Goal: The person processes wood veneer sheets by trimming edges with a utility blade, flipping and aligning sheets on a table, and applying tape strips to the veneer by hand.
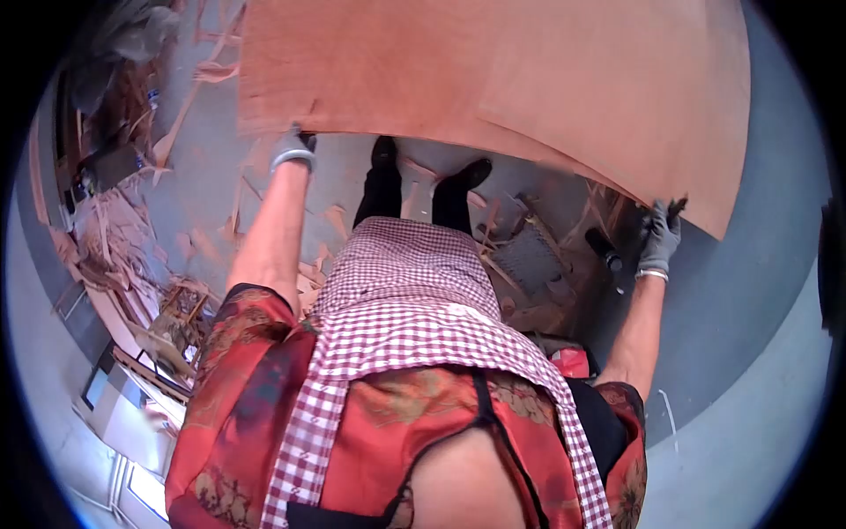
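Note:
A broad, thin reddish-brown wood veneer sheet (361, 70) spans the top of the view. A second, lighter veneer sheet (617, 97) overlaps it on the right, and its lower edge bows. My left hand (293, 148), in a grey glove with dark fingers, grips the near edge towards the left, with its fingertips partly hidden. On the right, my right hand (661, 238) wears a matching glove and is closed on the near edge close to the right corner. Both arms are stretched forward and wide apart.
Torn veneer scraps (115, 229) are heaped at the left, and more strips lie around my shoes (458, 179). A dark bottle-like object (604, 249) and a grey textured crate-like item (529, 258) are below the sheets. The grey wall (775, 264) curves along the right.

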`<state>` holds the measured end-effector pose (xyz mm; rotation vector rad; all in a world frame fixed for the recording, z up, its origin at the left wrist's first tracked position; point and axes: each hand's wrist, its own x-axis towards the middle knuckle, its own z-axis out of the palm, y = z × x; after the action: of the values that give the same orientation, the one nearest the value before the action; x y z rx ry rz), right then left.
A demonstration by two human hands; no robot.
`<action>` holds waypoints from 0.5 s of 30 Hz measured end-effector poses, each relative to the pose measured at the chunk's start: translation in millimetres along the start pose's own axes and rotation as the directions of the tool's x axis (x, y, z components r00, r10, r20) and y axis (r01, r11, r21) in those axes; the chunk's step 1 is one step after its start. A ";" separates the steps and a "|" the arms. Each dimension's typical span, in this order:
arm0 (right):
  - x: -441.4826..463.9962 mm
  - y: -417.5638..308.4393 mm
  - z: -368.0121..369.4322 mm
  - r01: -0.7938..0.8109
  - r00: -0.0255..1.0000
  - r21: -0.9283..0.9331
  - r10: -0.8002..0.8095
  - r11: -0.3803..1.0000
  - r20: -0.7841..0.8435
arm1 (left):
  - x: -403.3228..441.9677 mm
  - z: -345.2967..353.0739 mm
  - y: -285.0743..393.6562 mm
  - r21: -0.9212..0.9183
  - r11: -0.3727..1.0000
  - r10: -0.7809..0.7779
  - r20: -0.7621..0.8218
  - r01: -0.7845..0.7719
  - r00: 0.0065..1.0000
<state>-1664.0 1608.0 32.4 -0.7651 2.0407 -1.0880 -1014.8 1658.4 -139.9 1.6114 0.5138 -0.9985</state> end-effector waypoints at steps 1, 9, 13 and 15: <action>4.1 6.3 -4.8 -0.031 0.999 -0.042 0.031 0.999 0.009 | -16.9 5.9 3.0 0.039 0.999 0.021 -0.033 -0.019 0.999; 1.1 10.8 -0.6 -0.075 0.997 -0.064 0.074 0.995 -0.026 | 25.8 -22.2 5.7 0.079 0.995 -0.056 -0.001 0.056 0.998; -1.7 45.4 -17.5 0.269 0.963 -0.170 -0.263 0.948 0.057 | 38.3 -25.8 2.6 0.135 0.991 -0.004 0.132 -0.014 0.991; -51.6 105.2 -42.7 0.064 0.991 -0.482 -0.001 0.874 0.131 | -33.3 -10.3 17.6 0.436 0.892 0.164 -0.078 -0.114 0.983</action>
<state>-1685.8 1716.2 -25.5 -1.0901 2.2197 -0.5160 -1016.1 1668.8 -102.2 2.0794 0.2536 -0.9589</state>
